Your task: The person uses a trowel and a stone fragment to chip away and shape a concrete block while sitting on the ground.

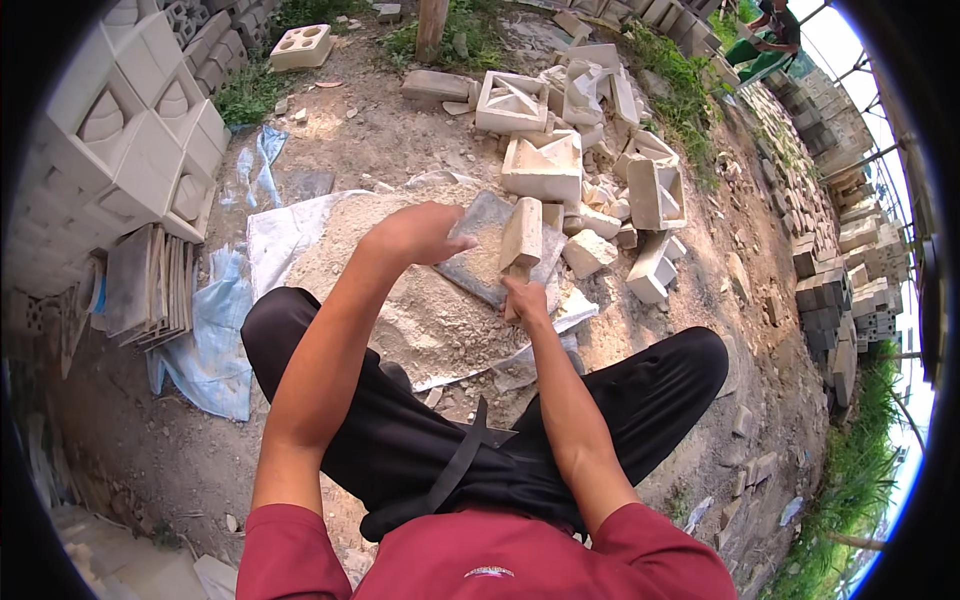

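My right hand point(525, 298) is closed round the short handle of a dusty mallet with a blocky, pale head point(521, 233). The mallet is held over the right part of a flat grey slab point(464, 262). At the slab's left edge my left hand point(425, 235) hovers with the thumb apart from the fingers, and nothing shows in it. Pale crumbs lie on the slab. Around and in front of it spreads a heap of crushed, sandy rubble point(400, 310) on a white sheet point(285, 240), between my bent legs.
Broken pale hollow blocks point(545, 165) are piled just beyond the slab to the right. Stacked decorative blocks point(140, 120) rise at the left, beside leaning boards point(150, 285) and a blue plastic sheet point(215, 340). A wooden post point(431, 30) stands ahead. Another person point(768, 45) is at the far right.
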